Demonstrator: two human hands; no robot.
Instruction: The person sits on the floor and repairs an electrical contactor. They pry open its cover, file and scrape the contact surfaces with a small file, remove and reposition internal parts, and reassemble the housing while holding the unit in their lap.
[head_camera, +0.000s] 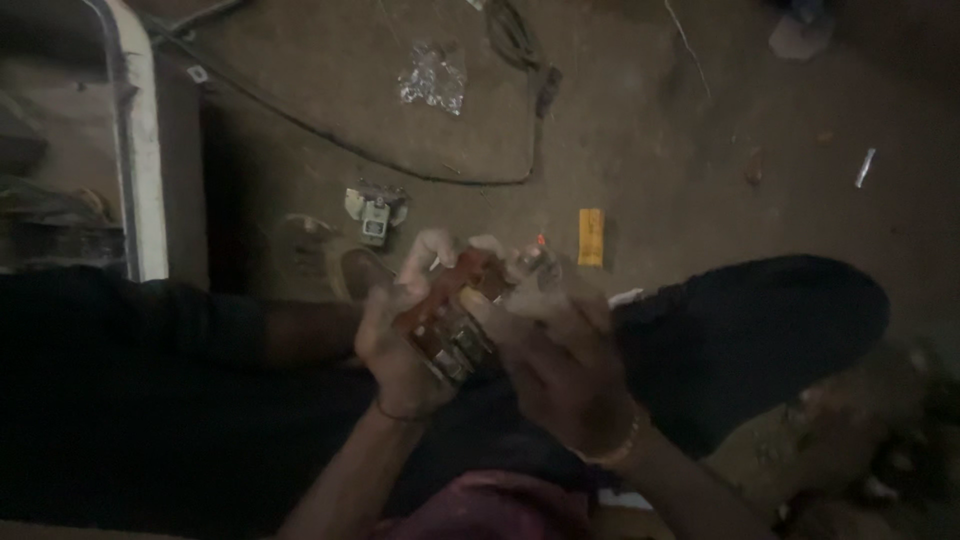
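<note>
A small reddish-brown electrical part (455, 305) with metal terminals sits above the person's lap, gripped by both hands: left hand (400, 350) wraps its side, right hand (550, 350) pinches its top. It looks rigid, light, best held by the body. On the floor (650, 120) beyond lie a yellow rectangular piece (591, 237), a crumpled clear wrapper (432, 78) and a black cable (330, 140).

I take this for a rough repair workshop: bare dirt floor (700, 130), a loose black cable (330, 140), a small electrical part (376, 213) lying far left.
</note>
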